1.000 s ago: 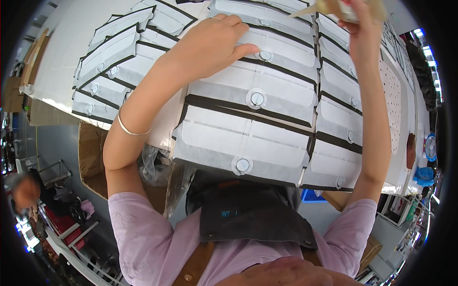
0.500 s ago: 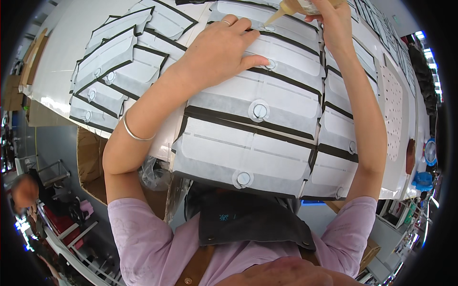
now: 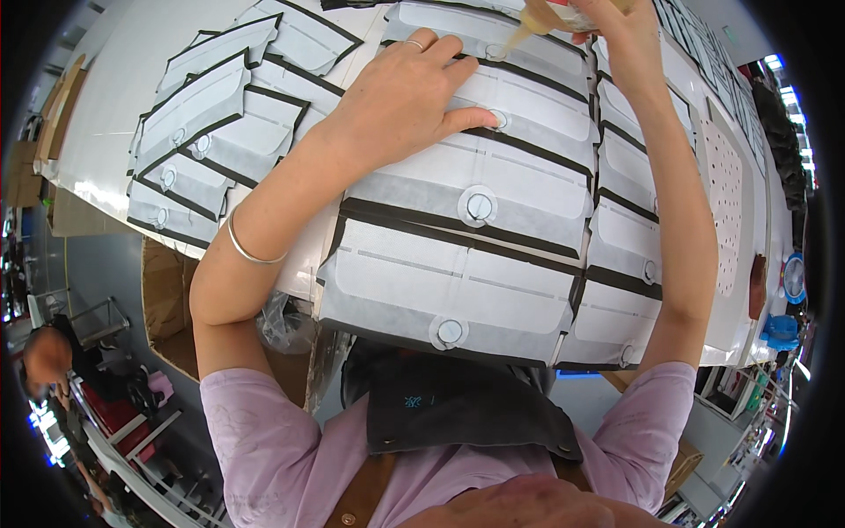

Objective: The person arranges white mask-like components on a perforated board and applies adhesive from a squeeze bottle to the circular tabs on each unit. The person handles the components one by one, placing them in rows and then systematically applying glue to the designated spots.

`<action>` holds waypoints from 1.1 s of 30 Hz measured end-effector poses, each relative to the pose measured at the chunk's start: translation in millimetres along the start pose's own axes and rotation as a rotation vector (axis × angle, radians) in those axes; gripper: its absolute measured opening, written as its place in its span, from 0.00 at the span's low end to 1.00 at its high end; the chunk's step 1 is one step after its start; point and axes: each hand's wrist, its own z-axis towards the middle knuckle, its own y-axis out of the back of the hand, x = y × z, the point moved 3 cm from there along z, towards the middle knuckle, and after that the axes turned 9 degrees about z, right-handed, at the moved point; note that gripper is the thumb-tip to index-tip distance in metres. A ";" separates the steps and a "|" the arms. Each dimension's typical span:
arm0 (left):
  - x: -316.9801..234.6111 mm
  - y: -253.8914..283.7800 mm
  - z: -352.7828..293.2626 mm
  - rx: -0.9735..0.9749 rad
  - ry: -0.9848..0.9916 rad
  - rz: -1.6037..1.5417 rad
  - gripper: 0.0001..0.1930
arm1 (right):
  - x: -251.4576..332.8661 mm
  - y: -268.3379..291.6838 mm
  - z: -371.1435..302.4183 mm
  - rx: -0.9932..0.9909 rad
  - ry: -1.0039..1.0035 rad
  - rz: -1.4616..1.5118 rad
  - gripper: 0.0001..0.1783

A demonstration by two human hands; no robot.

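Note:
Rows of grey-white panels [image 3: 519,163] with black edges lie on the table in front of me, each bearing a round disc [image 3: 479,207] near its edge. My left hand [image 3: 396,101] rests on the panels, fingers spread. Its thumb reaches a disc [image 3: 501,118], and its fingertips lie near a farther panel. In my right hand [image 3: 627,40], at the top, is a squeeze bottle [image 3: 563,16], partly hidden by the fingers. Its tapered, yellowish nozzle [image 3: 521,37] points down to the left, with the tip at a far panel's disc [image 3: 495,52].
Overlapping loose panels [image 3: 202,114] lie at the left on the white table [image 3: 97,150]. A perforated pale sheet [image 3: 723,207] lies at the right, and blue containers [image 3: 782,332] stand beyond it. Below the table's left edge is an open cardboard box [image 3: 167,304] with clear plastic [image 3: 283,324].
The bottle and my right hand have shifted slightly right and nearer to me, carrying the nozzle tip the same way. My left hand has stayed nearly still.

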 end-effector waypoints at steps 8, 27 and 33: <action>-0.4 -0.8 0.0 -0.006 -0.003 0.008 0.29 | 5.1 -6.9 -7.8 -0.028 0.028 0.030 0.25; 1.1 -1.4 -2.6 -0.014 -0.001 0.010 0.29 | 8.4 -0.6 -9.3 0.000 0.083 -0.096 0.25; 0.4 -2.7 -2.2 -0.004 0.004 0.015 0.29 | 3.5 -6.9 -0.6 -0.032 0.207 0.074 0.27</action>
